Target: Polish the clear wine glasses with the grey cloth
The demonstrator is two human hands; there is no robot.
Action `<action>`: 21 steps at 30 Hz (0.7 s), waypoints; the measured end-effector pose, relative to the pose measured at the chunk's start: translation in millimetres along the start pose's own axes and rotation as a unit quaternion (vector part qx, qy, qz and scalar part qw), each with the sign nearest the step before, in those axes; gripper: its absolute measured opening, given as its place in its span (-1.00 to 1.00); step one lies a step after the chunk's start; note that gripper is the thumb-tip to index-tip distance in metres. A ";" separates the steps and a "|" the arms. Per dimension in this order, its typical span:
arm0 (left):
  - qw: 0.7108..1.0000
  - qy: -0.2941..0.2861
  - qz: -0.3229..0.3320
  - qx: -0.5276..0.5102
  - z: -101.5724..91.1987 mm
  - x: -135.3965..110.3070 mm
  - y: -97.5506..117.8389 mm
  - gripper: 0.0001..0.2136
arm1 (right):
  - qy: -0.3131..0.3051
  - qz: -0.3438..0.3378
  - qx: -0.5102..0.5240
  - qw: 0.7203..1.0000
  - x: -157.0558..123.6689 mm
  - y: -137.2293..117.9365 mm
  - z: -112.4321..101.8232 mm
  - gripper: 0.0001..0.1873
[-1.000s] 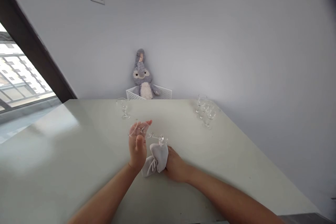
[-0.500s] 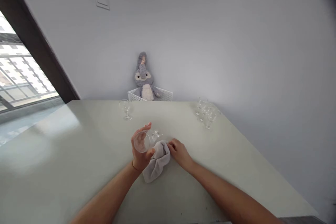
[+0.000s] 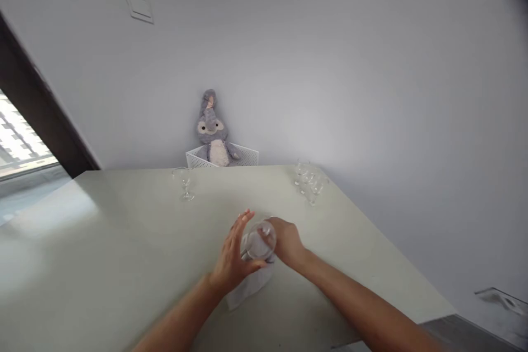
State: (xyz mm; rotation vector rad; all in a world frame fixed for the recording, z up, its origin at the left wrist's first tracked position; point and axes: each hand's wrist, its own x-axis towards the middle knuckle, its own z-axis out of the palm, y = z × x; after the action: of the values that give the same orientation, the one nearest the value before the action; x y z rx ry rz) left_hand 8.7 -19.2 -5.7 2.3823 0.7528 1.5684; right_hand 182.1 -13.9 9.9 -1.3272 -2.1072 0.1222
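Note:
A clear stemmed glass is tipped so its round rim faces me, over a light grey cloth on the table. My right hand is closed around the glass from the right; its fingertips show through the glass, and the stem is mostly hidden. To the left, my left hand is open, thumb and fingers spread apart beside the glass. Its thumb lies near the lower rim; whether it touches is unclear. The cloth is partly covered by the glass and hands.
One stemmed glass stands at the far left of the pale table. Several more glasses cluster at the far right. Behind the back edge, a grey plush toy sits in a white basket by the wall.
The glass has moved from my left hand rightward to my right hand, which has left the cloth's edge. My left hand has opened. The camera view has shifted right.

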 end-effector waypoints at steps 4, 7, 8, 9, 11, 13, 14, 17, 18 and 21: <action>0.988 -0.023 -0.145 0.049 -5.9 2.3 -2.6 -0.43 | 0.067 0.217 -0.011 0.974 -12.2 72.9 -28.6 -0.67; 0.974 0.001 -0.224 0.023 -7.8 2.1 -5.9 -0.61 | 0.088 0.338 -0.026 0.937 -24.9 119.3 -47.6 -0.61; 0.971 0.011 -0.239 0.014 -7.9 2.0 -7.0 -0.63 | 0.088 0.355 -0.031 0.930 -28.6 130.2 -51.7 -0.61; 0.968 0.022 -0.251 0.006 -8.0 2.1 -8.1 -0.64 | 0.086 0.365 -0.035 0.926 -31.7 138.8 -54.5 -0.61; 0.962 0.042 -0.271 -0.008 -8.7 3.0 -10.7 -0.65 | 0.082 0.376 -0.039 0.922 -35.8 150.1 -56.9 -0.62; 0.951 0.063 -0.302 -0.024 -10.4 4.5 -14.2 -0.65 | 0.076 0.383 -0.038 0.920 -37.1 156.1 -56.3 -0.63; 0.944 0.076 -0.320 -0.033 -11.5 5.3 -16.4 -0.65 | 0.073 0.386 -0.038 0.919 -36.8 158.0 -55.6 -0.64; 0.918 0.129 -0.366 -0.076 -14.5 7.4 -25.3 -0.65 | 0.066 0.390 -0.035 0.918 -34.5 161.4 -54.4 -0.66; 0.908 0.150 -0.380 -0.097 -15.4 7.8 -29.0 -0.65 | 0.063 0.390 -0.032 0.918 -33.9 162.1 -54.6 -0.66; 0.859 0.222 -0.432 -0.163 -19.1 8.8 -40.9 -0.69 | 0.051 0.387 -0.023 0.920 -36.3 162.7 -56.7 -0.71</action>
State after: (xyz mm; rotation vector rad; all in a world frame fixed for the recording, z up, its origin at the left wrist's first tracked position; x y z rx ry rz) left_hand -18.3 18.0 -7.9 1.1396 1.2756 1.6124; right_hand 350.8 20.8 -26.4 -2.0764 -1.3963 0.3230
